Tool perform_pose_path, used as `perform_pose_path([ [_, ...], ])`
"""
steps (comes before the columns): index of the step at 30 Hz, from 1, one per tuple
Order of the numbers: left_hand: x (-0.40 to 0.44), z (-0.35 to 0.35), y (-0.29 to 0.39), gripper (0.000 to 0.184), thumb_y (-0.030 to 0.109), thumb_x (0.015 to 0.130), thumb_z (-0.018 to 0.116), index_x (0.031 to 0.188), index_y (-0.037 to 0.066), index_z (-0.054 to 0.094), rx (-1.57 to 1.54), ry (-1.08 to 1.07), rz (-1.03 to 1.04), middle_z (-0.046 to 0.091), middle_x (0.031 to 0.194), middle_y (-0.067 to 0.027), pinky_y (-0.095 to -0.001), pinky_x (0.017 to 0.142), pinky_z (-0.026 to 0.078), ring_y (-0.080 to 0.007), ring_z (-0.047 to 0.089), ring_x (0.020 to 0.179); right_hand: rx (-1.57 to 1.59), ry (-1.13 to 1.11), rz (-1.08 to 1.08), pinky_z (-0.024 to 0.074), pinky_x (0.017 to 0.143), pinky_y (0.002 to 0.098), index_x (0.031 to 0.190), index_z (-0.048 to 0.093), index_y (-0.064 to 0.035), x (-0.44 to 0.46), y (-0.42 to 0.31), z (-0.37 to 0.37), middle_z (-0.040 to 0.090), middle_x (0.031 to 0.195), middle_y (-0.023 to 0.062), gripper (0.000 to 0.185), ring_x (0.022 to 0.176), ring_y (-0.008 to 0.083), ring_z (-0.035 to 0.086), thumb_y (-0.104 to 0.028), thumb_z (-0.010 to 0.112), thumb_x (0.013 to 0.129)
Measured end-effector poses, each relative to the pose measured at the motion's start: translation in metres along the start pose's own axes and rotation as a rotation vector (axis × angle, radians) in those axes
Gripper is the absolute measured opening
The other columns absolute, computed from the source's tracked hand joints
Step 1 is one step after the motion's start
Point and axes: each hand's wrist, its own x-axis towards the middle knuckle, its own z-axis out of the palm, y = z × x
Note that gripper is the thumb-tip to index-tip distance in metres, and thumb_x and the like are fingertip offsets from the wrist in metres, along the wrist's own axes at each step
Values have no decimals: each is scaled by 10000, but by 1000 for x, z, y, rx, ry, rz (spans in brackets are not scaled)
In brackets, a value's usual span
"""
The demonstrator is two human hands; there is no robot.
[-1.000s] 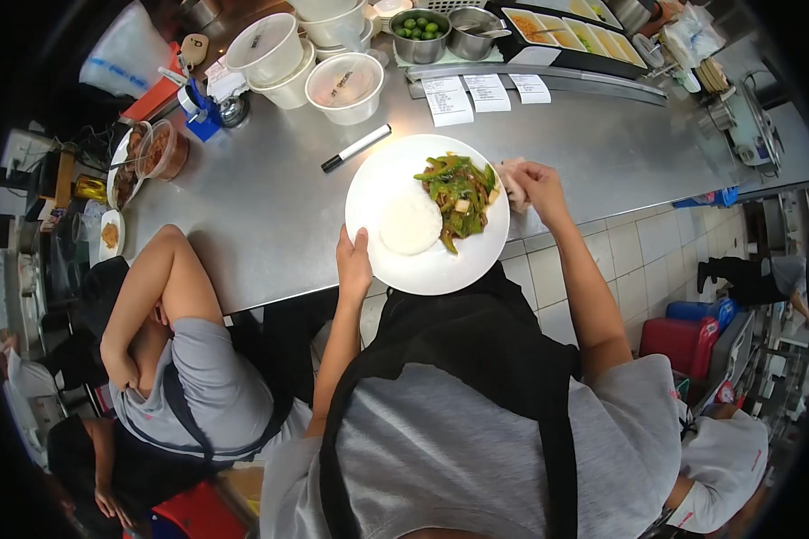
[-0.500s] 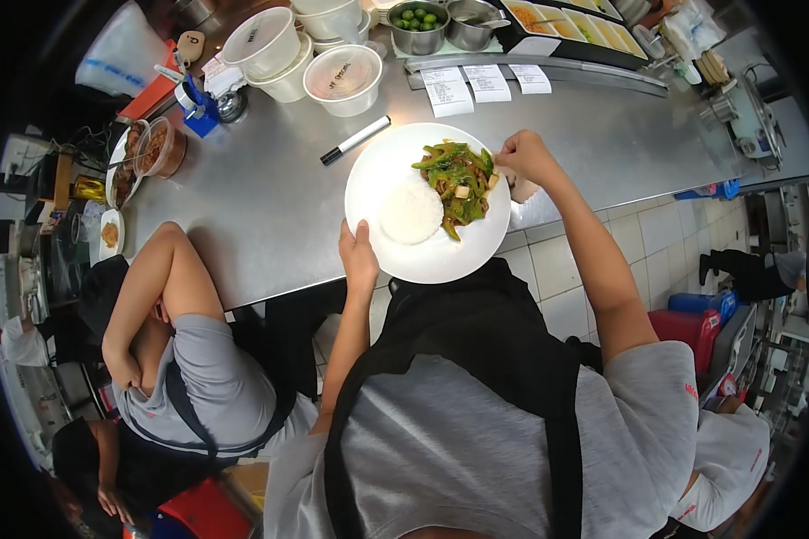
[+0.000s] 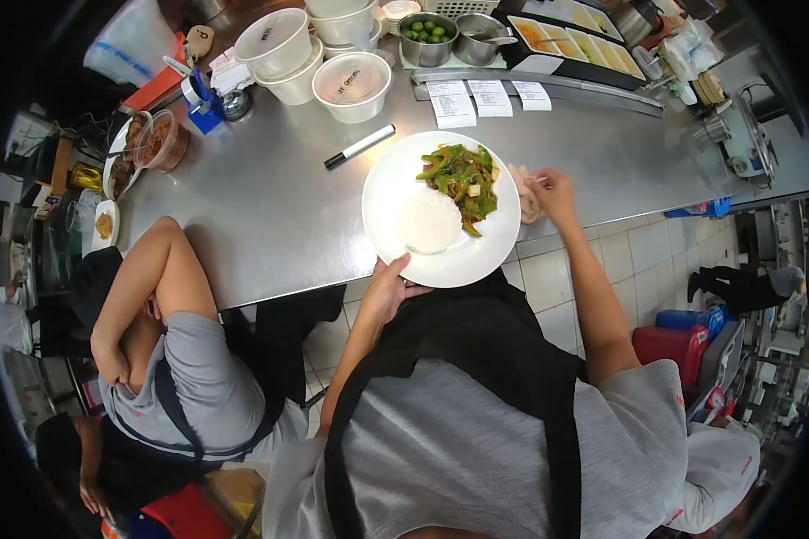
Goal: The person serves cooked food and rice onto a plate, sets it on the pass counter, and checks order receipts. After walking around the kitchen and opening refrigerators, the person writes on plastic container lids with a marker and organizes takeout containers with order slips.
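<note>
A round white plate [image 3: 382, 193] is over the front edge of the steel counter, carrying a mound of white rice [image 3: 428, 222] and a stir-fry of green peppers with brown pieces [image 3: 467, 184]. My left hand [image 3: 389, 286] grips the plate's lower left rim, thumb on top and fingers underneath. Just right of the plate, my right hand [image 3: 553, 194] has its fingers closed on a pale pinkish cloth [image 3: 527, 196] by the counter edge. A black-and-white marker [image 3: 360, 146] lies on the counter behind the plate.
Lidded white tubs [image 3: 352, 86], a metal pot of green limes [image 3: 425, 38] and order slips [image 3: 490, 98] line the counter's back. A tray of ingredients [image 3: 575, 45] stands back right. A co-worker [image 3: 202, 359] with bent arms is close on my left.
My right hand has left the plate's right rim and moved right and down onto the cloth. In view, the plate sits slightly further right, and my left hand is further under its lower rim.
</note>
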Motion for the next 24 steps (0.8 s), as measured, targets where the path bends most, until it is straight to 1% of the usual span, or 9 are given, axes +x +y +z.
perform_pose_path([
  [1, 4, 0, -5, 509, 70, 819, 477, 1259, -20, 238, -5, -20, 21, 448, 1183, -217, -449, 773, 509, -322, 540, 1009, -229, 127, -255, 422, 477, 333, 765, 589, -7, -7, 2, 9, 566, 640, 155, 130, 494, 232, 525, -135, 609, 750],
  [4, 8, -5, -13, 528, -4, 767, 474, 1248, -31, 258, -40, -36, 102, 455, 1173, -217, -450, 776, 507, -325, 543, 1001, -334, 242, -403, 438, 539, 387, 788, 561, -26, -25, -6, 21, 537, 719, 177, 79, 582, 327, 536, -100, 560, 760],
  [7, 0, 1, -9, 477, -41, 740, 457, 1199, -12, 331, -83, -15, 156, 515, 1090, -177, -373, 718, 532, -259, 589, 895, -332, 186, -388, 433, 560, 413, 767, 542, -15, -25, -13, 17, 518, 731, 167, 66, 646, 359, 531, -81, 543, 762],
  [12, -35, 29, 36, 469, -23, 723, 476, 1179, -48, 369, -83, 72, 234, 537, 1065, -180, -388, 742, 517, -272, 587, 911, -422, 63, -394, 437, 571, 442, 812, 539, -18, -21, -16, 7, 520, 737, 190, 91, 654, 380, 533, -103, 517, 787],
  [14, -44, 42, 69, 478, -11, 717, 486, 1181, -63, 384, -87, 53, 256, 538, 1085, -193, -388, 788, 504, -287, 576, 954, -465, -66, -287, 436, 612, 445, 850, 558, -17, -25, -28, 8, 518, 766, 195, 150, 698, 381, 533, -143, 517, 779],
  [15, -44, 47, 87, 505, -25, 694, 495, 1180, -95, 379, -94, 49, 283, 521, 1118, -198, -411, 858, 473, -304, 550, 1004, -479, -100, -397, 445, 634, 448, 887, 548, -15, -24, -17, 10, 516, 808, 201, 184, 718, 382, 535, -162, 534, 777],
  [17, -43, 60, 123, 477, -20, 697, 497, 1148, -128, 389, -66, 82, 375, 538, 1097, -190, -379, 847, 487, -286, 561, 991, -470, -151, -503, 454, 651, 443, 860, 509, 1, -32, -32, 4, 519, 854, 214, 224, 752, 384, 536, -181, 582, 752],
  [19, -38, 78, 163, 435, 14, 713, 506, 1116, -120, 412, -49, 58, 531, 548, 1057, -201, -352, 734, 534, -258, 599, 908, -452, -95, -470, 457, 629, 434, 797, 502, -3, -30, -21, 12, 533, 808, 191, 185, 750, 372, 540, -139, 602, 723],
  [24, -2, 96, 274, 458, -9, 727, 457, 1160, -113, 354, -23, 56, 837, 487, 1138, -209, -383, 803, 518, -303, 541, 1007, -321, -56, -543, 458, 612, 411, 712, 558, 3, -17, -26, 7, 551, 746, 165, 73, 674, 345, 550, -57, 597, 696],
])
